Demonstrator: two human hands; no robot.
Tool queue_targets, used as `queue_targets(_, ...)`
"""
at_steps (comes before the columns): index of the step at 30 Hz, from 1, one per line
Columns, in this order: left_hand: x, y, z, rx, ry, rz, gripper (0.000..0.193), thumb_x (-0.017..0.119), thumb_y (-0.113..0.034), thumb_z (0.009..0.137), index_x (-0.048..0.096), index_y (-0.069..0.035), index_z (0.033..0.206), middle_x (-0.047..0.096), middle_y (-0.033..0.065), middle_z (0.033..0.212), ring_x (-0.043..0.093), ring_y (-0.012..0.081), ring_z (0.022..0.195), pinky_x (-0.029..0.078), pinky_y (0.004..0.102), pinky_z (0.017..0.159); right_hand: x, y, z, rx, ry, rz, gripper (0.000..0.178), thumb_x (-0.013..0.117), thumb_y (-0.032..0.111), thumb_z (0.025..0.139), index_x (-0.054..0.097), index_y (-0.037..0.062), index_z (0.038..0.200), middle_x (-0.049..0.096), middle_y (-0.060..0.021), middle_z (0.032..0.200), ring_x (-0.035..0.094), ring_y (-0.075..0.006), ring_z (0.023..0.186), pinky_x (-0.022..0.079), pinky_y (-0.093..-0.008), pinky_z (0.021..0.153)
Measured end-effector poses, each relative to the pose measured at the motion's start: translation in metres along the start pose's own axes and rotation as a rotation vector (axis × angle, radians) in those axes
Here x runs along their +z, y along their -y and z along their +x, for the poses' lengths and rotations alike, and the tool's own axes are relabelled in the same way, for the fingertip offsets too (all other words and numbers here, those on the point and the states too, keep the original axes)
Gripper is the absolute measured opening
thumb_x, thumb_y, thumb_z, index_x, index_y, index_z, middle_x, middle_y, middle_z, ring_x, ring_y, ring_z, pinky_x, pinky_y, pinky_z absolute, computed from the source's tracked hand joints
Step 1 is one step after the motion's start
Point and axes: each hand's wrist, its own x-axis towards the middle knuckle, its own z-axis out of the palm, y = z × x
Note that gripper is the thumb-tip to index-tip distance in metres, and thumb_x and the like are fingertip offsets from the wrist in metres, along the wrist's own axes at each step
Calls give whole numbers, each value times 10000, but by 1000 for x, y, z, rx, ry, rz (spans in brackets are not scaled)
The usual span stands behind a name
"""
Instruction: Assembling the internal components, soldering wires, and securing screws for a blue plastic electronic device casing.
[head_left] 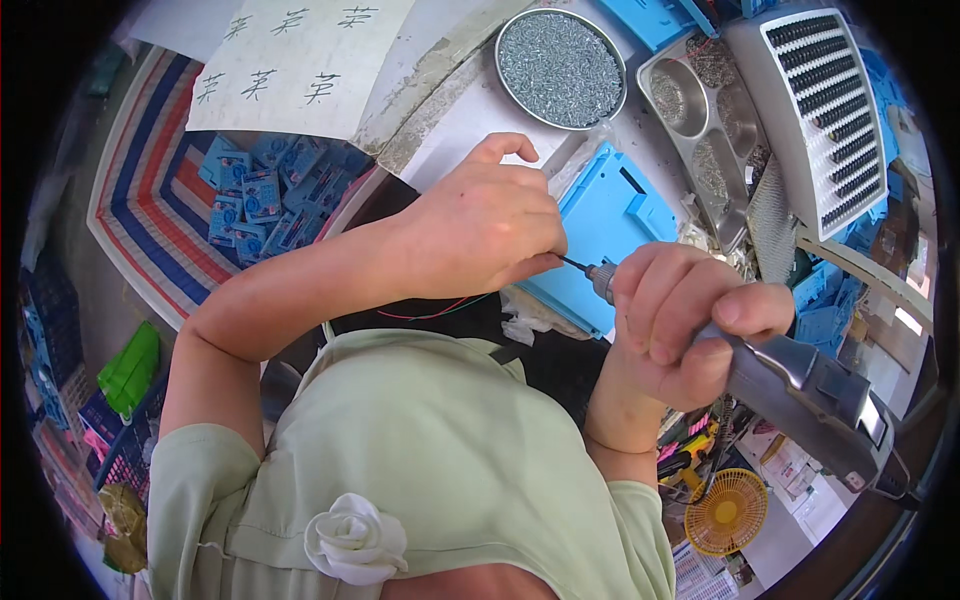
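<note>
Our right hand [690,315] grips a power driver [805,390], its bit [573,263] at our left fingertips.

Our right fingers wrap fully round the driver's front, above the desk [440,150], to the right of the blue plastic panel [610,225]; our left hand [500,225] curls in at the bit's tip, though we cannot tell whether its fingers close fully or pinch anything there. To do this well, we would hold the driver steady, rest the left wrist for support, line the tip up straight, and have those fingertips clear before any spin, since they sit dangerously close.
</note>
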Motion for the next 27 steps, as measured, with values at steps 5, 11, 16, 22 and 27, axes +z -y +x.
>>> queue_targets(5,-3,-12,-8,-99,27,32,187,817,-186,797,685,-106,902,654,35,813,644,245,822,467,443,931,2,-2,-18,65,-1,-32,327,758,244,953,498,92,1080,561,-37,646,534,-185,526,494,-360,542)
queue_targets(11,23,-28,-71,-470,379,5,204,718,-280,888,674,-82,862,650,100,742,687,312,754,549,422,640,10,-10,-38,146,-58,-31,310,777,185,930,523,83,1075,565,-44,659,554,-199,550,500,-369,559)
queue_targets(16,50,-22,-80,-349,347,51,224,652,-288,942,663,-88,841,650,83,710,699,286,696,558,423,606,11,-30,-43,62,24,-40,282,751,61,908,510,57,1054,563,-59,651,545,-196,524,483,-359,525)
queue_targets(22,42,-21,-75,-328,461,81,247,656,-312,934,662,-82,844,659,96,723,705,291,724,556,429,612,11,-37,-46,20,145,-248,290,737,75,927,474,71,1048,554,-49,649,530,-185,513,474,-354,511)
queue_targets(27,-22,-19,-28,-364,595,-48,212,713,-263,879,711,-60,939,679,108,856,677,308,753,526,421,660,-24,0,-34,14,5,-87,355,773,125,890,559,58,1165,578,-46,661,575,-194,567,517,-380,576)
